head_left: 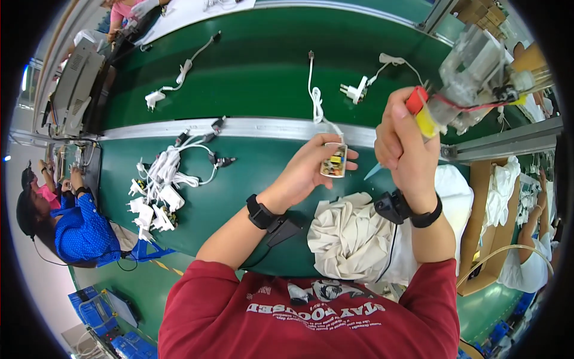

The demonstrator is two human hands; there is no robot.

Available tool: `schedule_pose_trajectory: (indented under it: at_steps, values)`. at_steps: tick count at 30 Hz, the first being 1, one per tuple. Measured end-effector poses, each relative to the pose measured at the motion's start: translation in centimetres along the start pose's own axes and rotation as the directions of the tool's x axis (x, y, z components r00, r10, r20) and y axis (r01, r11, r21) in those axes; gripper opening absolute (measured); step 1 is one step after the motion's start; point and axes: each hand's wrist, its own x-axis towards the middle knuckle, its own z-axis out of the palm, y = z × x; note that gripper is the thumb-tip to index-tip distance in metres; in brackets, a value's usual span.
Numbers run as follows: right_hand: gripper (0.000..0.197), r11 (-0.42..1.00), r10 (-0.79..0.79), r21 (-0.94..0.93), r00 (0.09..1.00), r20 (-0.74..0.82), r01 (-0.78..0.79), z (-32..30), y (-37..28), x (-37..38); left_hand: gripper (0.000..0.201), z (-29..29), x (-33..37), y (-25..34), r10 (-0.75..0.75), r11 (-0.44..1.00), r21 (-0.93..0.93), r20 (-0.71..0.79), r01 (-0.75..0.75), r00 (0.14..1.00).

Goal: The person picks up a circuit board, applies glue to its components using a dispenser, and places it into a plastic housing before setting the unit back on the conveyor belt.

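Note:
On the palm side of my left hand [302,167] rests an opened white adapter housing [333,163], held between thumb and fingers. Small electronic parts show inside it, and its white cable [317,105] runs away across the metal rail. My right hand [403,140] is closed around a dispensing tool [426,122] with red and yellow parts. A pale blue tapered tip [372,172] sticks out below that fist, pointing down and left, just right of the housing and apart from it. Cloudy, clear plastic wraps the tool's upper part.
A heap of white plug adapters with cables [164,191] lies at left on the green bench. Beyond the metal rail [257,127], single adapters [356,90] sit on a green belt. Crumpled cream cloth [347,236] is near me; a cardboard box [484,239] stands right. Other people work around.

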Motion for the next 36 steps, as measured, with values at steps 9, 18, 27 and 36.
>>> schedule_pose_trajectory:
  at_steps: [9, 18, 27, 36]
  values:
    - [0.016, 1.000, -0.024, -0.007, 0.999, 0.028, 0.025, 0.6, 3.4, 1.5, 0.041, -1.7, 0.7, -3.8, -0.085, 0.995, 0.061, 0.156, 0.076, 0.984]
    - [0.020, 0.997, -0.070, -0.026, 0.998, -0.004, 0.070, 0.5, 6.5, 3.5, 0.048, -4.2, 2.1, -4.0, -0.049, 0.998, 0.049, 0.314, 0.035, 0.948]
    - [0.023, 0.997, -0.070, -0.032, 0.998, 0.001, 0.071, 0.5, 7.7, 4.0, 0.049, -5.0, 2.7, -4.0, -0.044, 0.999, -0.005, 0.338, 0.049, 0.940]
    - [0.026, 0.996, -0.058, -0.068, 0.998, 0.012, 0.058, 0.9, 7.2, 3.6, 0.047, -5.1, 2.5, -3.9, -0.068, 0.998, 0.038, 0.302, 0.059, 0.951]
